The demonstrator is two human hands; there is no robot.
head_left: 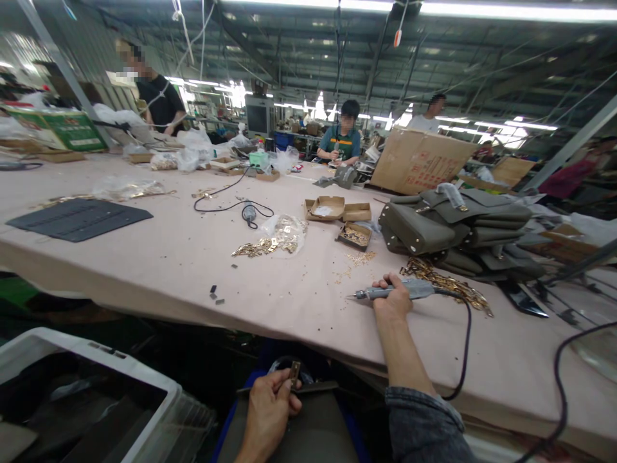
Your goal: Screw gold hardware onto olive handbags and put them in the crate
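Observation:
My right hand point(393, 297) is wrapped round a grey corded electric screwdriver point(419, 289), which lies level just over the table with its bit pointing left. Small gold screws point(359, 258) are scattered beyond the bit. Low in the view, my left hand point(272, 408) pinches a small gold metal plate point(294, 370) at the edge of a dark olive bag piece point(318, 421). That piece rests in front of my body, below the table edge. Whether the plate touches the bag piece I cannot tell.
Olive bags point(453, 222) are piled at the right beside gold hardware point(448, 283). Small cardboard boxes point(354, 236) and a plastic bag of gold plates point(284, 235) stand mid-table. A white crate point(166, 379) is at lower left. Other people work beyond the table point(183, 276).

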